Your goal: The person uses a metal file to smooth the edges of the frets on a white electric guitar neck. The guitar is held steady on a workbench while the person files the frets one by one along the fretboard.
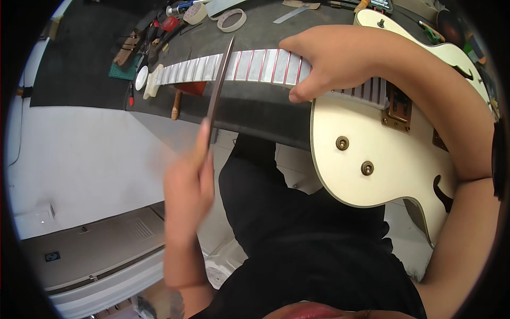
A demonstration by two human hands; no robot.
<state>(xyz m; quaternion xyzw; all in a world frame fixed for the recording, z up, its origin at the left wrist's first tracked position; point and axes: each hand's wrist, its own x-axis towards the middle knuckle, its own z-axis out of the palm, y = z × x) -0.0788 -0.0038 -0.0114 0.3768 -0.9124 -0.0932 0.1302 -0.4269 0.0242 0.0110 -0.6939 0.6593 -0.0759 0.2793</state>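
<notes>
A person's left hand (187,186) grips a long dark file (219,87) slanted across the fretted neck (252,66) of a cream guitar (340,175), whose body overhangs the near edge of a dark workbench (79,74). The right hand (340,58) clasps the neck beside the body; a tape roll (242,22) lies toward the far edge.

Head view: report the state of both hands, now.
Left hand: closed, holding a slim dark file; the hand is blurred.
Right hand: closed over the electric guitar's neck.
</notes>
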